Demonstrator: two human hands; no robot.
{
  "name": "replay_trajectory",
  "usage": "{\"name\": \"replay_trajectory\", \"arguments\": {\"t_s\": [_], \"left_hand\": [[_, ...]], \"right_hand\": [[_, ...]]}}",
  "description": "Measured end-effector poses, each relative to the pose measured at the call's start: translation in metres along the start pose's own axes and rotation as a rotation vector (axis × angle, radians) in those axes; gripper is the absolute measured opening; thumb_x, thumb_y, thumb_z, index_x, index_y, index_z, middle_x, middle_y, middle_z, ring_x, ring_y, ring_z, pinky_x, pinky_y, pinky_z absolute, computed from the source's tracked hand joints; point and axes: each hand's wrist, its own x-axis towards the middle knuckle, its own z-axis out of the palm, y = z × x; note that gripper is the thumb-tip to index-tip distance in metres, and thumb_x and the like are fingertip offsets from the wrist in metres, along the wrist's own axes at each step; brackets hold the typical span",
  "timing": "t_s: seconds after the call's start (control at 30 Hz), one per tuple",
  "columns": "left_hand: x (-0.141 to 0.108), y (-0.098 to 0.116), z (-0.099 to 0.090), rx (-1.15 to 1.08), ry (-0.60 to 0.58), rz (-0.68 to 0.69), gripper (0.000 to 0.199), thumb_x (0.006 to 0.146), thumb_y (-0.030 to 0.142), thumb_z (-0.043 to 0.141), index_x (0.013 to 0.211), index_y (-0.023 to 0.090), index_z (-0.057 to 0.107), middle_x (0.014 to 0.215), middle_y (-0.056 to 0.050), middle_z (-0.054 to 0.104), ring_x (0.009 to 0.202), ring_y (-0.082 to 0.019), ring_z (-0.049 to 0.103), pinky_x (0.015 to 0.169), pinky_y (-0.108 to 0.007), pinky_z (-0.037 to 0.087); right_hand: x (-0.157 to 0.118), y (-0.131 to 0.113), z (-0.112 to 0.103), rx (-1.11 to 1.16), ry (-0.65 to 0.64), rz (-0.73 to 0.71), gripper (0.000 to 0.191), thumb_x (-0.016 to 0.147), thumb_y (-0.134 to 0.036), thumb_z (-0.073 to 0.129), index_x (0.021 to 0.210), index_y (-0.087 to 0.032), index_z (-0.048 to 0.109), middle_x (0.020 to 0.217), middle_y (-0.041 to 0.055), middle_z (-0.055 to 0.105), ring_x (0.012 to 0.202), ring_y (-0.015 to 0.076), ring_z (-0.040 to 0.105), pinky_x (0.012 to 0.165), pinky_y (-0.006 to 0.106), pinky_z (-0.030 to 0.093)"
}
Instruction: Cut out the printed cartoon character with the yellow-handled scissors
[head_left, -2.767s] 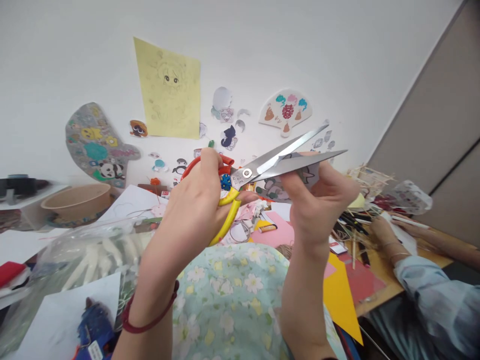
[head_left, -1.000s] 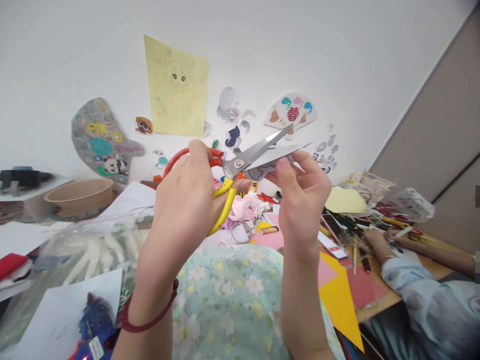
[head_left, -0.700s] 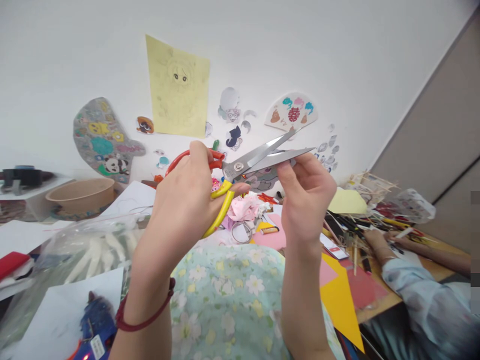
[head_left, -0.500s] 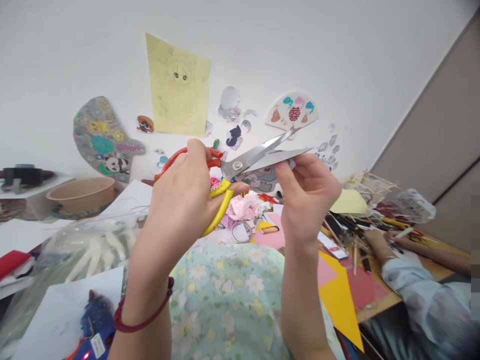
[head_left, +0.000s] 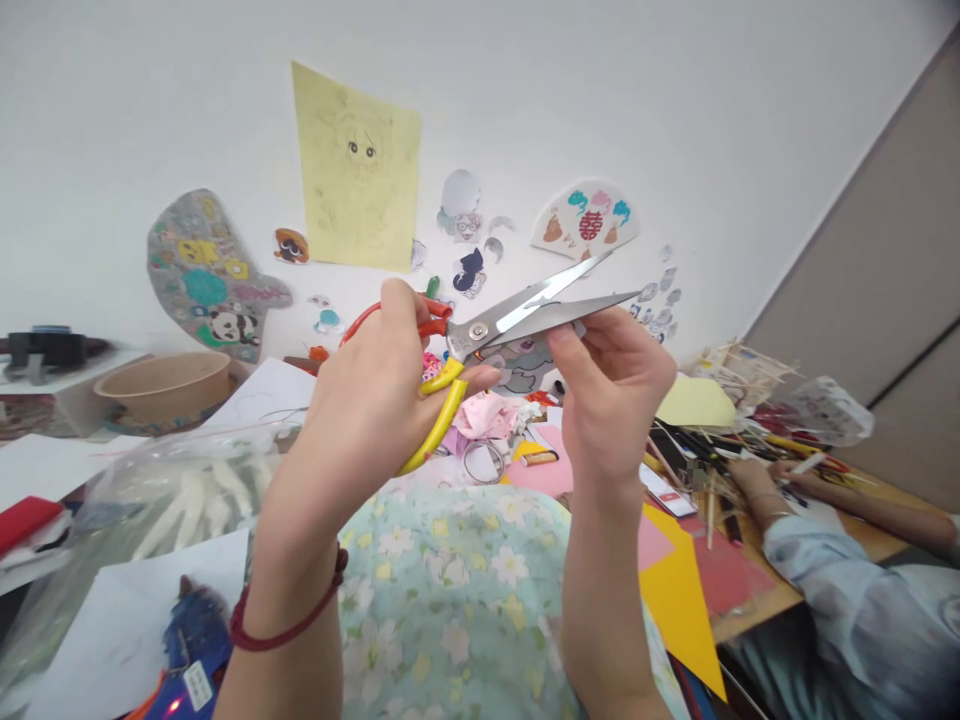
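Observation:
My left hand (head_left: 367, 395) is closed around the scissors (head_left: 480, 331), which have one red and one yellow handle. The blades are spread apart and point up and to the right, in front of the wall. My right hand (head_left: 619, 400) is pinched just beneath the lower blade, its thumb at the metal edge. A small pale scrap (head_left: 579, 328) shows at those fingertips; most of it is hidden, and I cannot tell what it is.
Drawings and paper cutouts, among them a yellow sheet (head_left: 356, 200), hang on the wall. A blue glue gun (head_left: 196, 640) lies at lower left near a brown bowl (head_left: 165, 390). Coloured paper (head_left: 667, 590) lies at right, where another person's arms (head_left: 817, 560) rest over tools.
The scissors have shifted slightly to the right, and the lower blade reaches farther past my right fingertips. Both hands keep nearly the same pose.

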Motion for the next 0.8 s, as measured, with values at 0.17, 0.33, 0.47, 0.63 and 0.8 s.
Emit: {"name": "replay_trajectory", "arguments": {"t_s": [0.17,0.33,0.47,0.63,0.8], "left_hand": [[0.0005,-0.003,0.0022,-0.087,-0.017,0.021,0.058,0.082,0.071,0.06,0.113,0.026,0.041,0.11,-0.009,0.067,0.103,-0.031,0.067,0.074,-0.04,0.048],[0.0003,-0.003,0.002,-0.109,-0.04,0.034,0.055,0.082,0.069,0.061,0.108,0.026,0.038,0.111,-0.01,0.067,0.101,-0.032,0.068,0.072,-0.042,0.048],[-0.0004,-0.0008,-0.0007,-0.064,-0.049,0.04,0.05,0.085,0.066,0.059,0.106,0.026,0.038,0.108,-0.01,0.069,0.099,-0.033,0.07,0.069,-0.04,0.048],[-0.0007,-0.0001,-0.0013,-0.056,-0.044,0.078,0.045,0.087,0.059,0.058,0.108,0.025,0.037,0.112,-0.011,0.068,0.102,-0.031,0.07,0.071,-0.039,0.049],[-0.0005,-0.0003,-0.0018,-0.056,-0.037,0.099,0.047,0.087,0.062,0.057,0.108,0.025,0.037,0.116,-0.012,0.068,0.101,-0.031,0.07,0.071,-0.039,0.05]], "right_hand": [[0.0007,0.0008,-0.0005,0.04,-0.011,0.022,0.018,0.082,-0.011,0.074,0.09,-0.026,0.078,0.083,-0.0041,0.076,0.079,0.0096,0.072,0.075,0.022,0.061],[0.0006,0.0016,-0.0005,0.068,-0.01,0.013,0.017,0.082,-0.012,0.075,0.092,-0.026,0.078,0.082,-0.0038,0.076,0.079,0.0095,0.071,0.074,0.022,0.061],[0.0001,0.0024,-0.0015,0.045,-0.016,-0.001,0.019,0.083,-0.014,0.075,0.095,-0.029,0.077,0.085,-0.0039,0.075,0.081,0.0104,0.072,0.075,0.024,0.062],[-0.0018,0.0023,-0.0022,0.012,-0.022,-0.026,0.02,0.085,-0.014,0.074,0.096,-0.03,0.076,0.087,-0.0051,0.075,0.083,0.0106,0.073,0.078,0.025,0.062],[-0.0016,0.0001,-0.0007,0.03,-0.008,-0.031,0.02,0.085,-0.013,0.074,0.095,-0.03,0.076,0.087,-0.0057,0.076,0.082,0.01,0.073,0.078,0.025,0.062]]}}
